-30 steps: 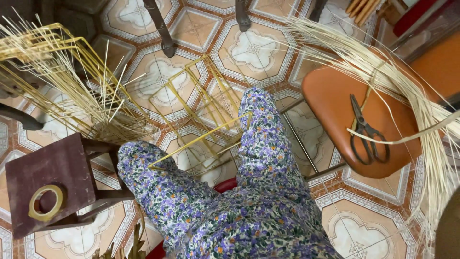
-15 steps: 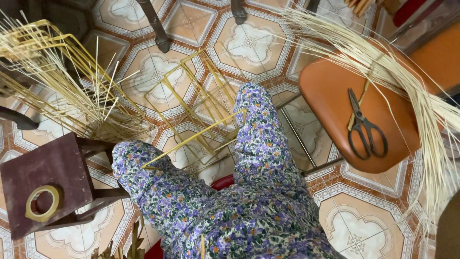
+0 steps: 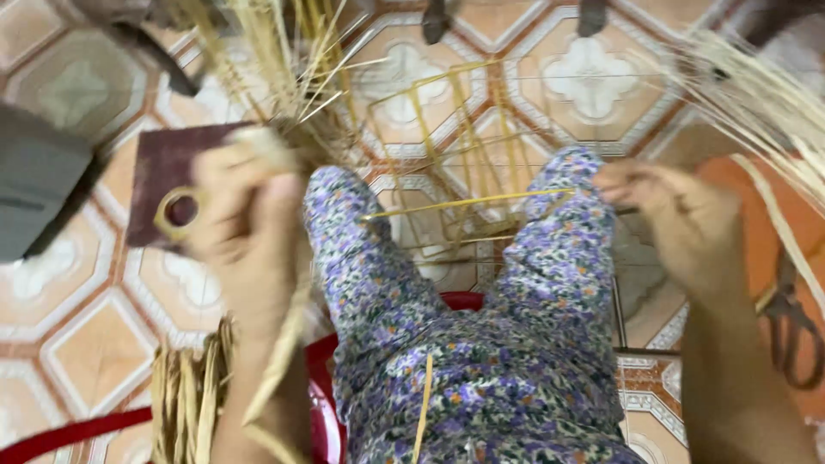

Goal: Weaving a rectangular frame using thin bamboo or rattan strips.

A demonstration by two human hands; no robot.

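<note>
My left hand (image 3: 249,232) is blurred over my left knee, closed around a flat pale straw strip (image 3: 279,361) that hangs down past my wrist. My right hand (image 3: 679,228) is at my right knee, its fingers pinched at the end of a rod of the yellow wire frame (image 3: 464,146), which stands on the floor between my legs. A bundle of straw stalks (image 3: 275,69) sticks up just beyond my left hand. My legs are in flowered trousers (image 3: 481,369).
A maroon stool (image 3: 159,167) on the left carries a ring of tape (image 3: 176,210). On the right, scissors (image 3: 795,318) lie on an orange seat (image 3: 760,223) under long pale straw (image 3: 756,94). A woven straw piece (image 3: 189,395) lies at the bottom left. I sit on a red stool (image 3: 464,301).
Both hands have come into view, the left to the straw and the right to the frame's rod. The camera has tipped down and shifted, so the stool and frame look closer.
</note>
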